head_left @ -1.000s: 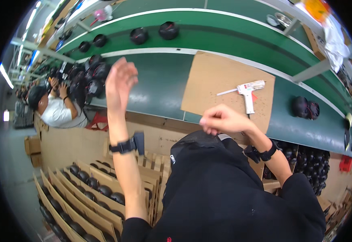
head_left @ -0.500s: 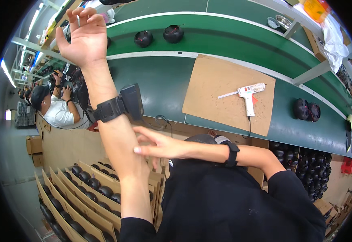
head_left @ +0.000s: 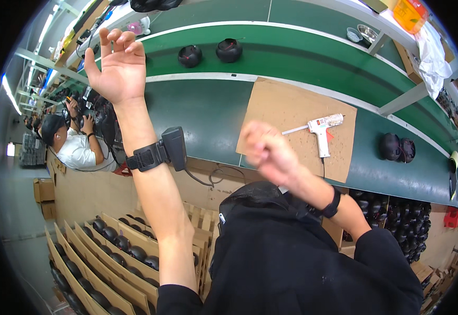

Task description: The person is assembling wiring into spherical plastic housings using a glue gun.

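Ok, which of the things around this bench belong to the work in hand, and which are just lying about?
Likely in use:
- left hand, raised, open, empty
- right hand, blurred, by the cardboard sheet
- glue gun lying on that sheet

Lying about:
- two black round parts on the green belt
- black pair at the right
- white cloth

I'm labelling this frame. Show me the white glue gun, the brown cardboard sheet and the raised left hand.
white glue gun [head_left: 322, 129], head view, on its body above the grip.
brown cardboard sheet [head_left: 281, 107], head view, on a bare part left of the gun.
left hand [head_left: 117, 68], head view, on the open palm.
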`<state>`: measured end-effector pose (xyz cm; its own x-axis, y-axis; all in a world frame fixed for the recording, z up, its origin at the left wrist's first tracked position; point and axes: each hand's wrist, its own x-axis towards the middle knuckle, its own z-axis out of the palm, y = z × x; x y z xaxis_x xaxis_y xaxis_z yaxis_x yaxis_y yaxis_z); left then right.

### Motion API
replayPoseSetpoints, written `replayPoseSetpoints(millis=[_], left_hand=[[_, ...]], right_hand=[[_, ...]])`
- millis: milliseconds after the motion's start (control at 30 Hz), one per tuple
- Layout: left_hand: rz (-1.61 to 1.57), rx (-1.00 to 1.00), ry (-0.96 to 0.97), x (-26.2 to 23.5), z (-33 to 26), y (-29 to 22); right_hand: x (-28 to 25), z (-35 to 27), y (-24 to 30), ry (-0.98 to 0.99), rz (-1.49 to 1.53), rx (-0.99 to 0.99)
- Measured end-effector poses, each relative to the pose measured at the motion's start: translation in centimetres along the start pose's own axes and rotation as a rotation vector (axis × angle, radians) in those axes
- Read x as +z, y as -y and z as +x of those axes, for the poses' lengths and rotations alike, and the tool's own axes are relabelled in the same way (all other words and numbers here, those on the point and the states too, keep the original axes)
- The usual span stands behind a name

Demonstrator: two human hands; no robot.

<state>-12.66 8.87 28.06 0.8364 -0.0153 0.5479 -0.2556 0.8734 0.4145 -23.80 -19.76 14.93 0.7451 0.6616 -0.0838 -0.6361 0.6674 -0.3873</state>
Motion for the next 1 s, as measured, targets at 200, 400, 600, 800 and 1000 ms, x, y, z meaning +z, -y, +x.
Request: replayPoseSetpoints(millis=[200,400,600,800,1000], left_hand=[[-0.041,0.028,-0.027,1.3,0.0,0.4],[-0.043,0.029,-0.021,1.0,-0.7,0.2],[-0.106,0.023,-0.022,-0.2,-1.0,1.6],[-0.121,-0.039,0.000,0.5,0.8,3.4],[-0.068,-0.075,0.024,1.1,1.5,4.0]], right_hand=[[-15.8,5.0,8.5,-0.519,0.035,-0.316],[-25.6,2.1,13.9,-0.554,0.038,-0.592],[-14.4,1.9,8.3,-0.329,-0.267,-0.413],[-2.5,-0.1,-0.5,0.493,-1.229,-0.526],[1.5,-1.2,-6.0,0.715,-1.406,-0.263]])
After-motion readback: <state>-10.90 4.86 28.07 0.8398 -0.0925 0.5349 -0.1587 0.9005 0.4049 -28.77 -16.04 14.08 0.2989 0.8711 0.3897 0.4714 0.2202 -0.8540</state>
